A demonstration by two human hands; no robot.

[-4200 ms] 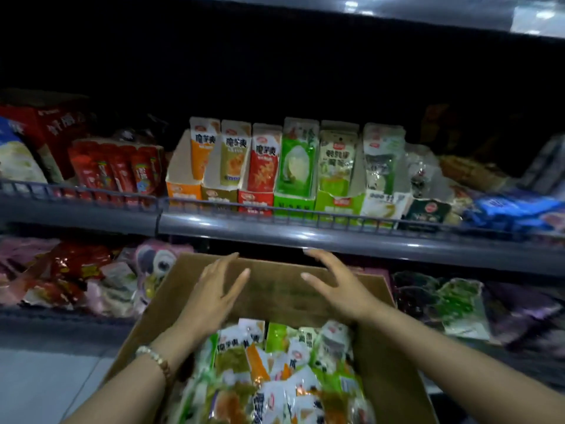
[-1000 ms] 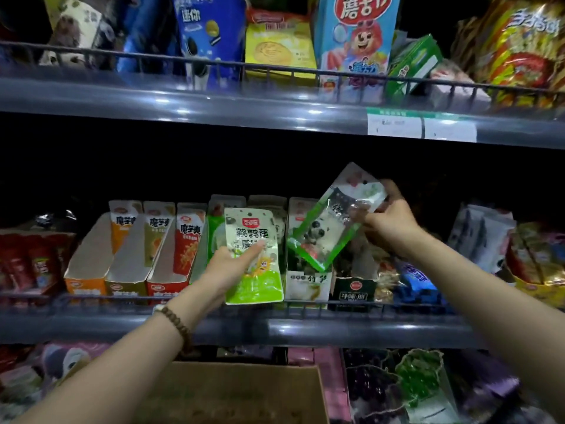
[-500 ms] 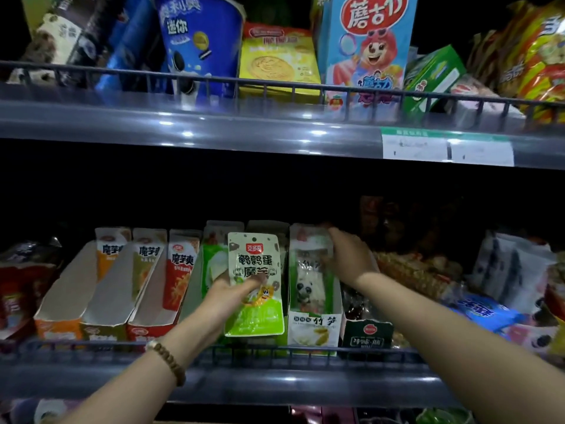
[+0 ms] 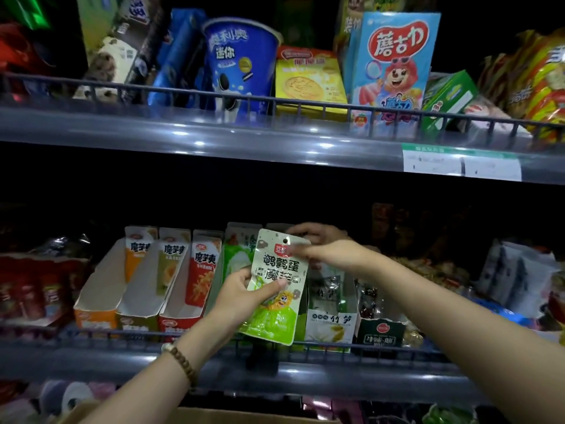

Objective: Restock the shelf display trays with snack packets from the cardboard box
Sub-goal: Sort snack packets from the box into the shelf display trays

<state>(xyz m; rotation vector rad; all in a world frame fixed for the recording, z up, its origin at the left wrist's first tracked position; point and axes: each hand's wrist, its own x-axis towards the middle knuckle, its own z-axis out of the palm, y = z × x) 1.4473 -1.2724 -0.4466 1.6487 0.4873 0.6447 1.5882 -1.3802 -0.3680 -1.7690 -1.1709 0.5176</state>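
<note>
Up high, a long grey top shelf (image 4: 214, 139) holds a blue cup (image 4: 238, 65), a yellow box (image 4: 308, 81) and a tall box (image 4: 394, 62) behind a wire rail. Two white labels (image 4: 458, 163) sit on its front edge, to the right.

Below it the low shelf (image 4: 336, 384) runs from side to side. Along its front edge trays stand in a row. An orange tray (image 4: 97, 304), a brown tray (image 4: 137, 310) and a red tray (image 4: 180, 313) are to the left, each with packets standing only at the back. Further right come a white tray (image 4: 331, 327) and a small dark tray (image 4: 380, 333).

At the bottom of the view a bit of the cardboard box (image 4: 244, 417) peeks out, under the low shelf.

A green and white packet (image 4: 281, 267) is up in the air in front of the low shelf's middle, between the red tray and the white tray. It stands upright and leans a little.

The left hand (image 4: 241, 295) grips its lower left side, thumb on the front. The right hand (image 4: 324, 252) pinches its top right corner, one finger in front and the others behind; these fingers look blurry.

A bead band (image 4: 180, 362) goes round the left wrist.
</note>
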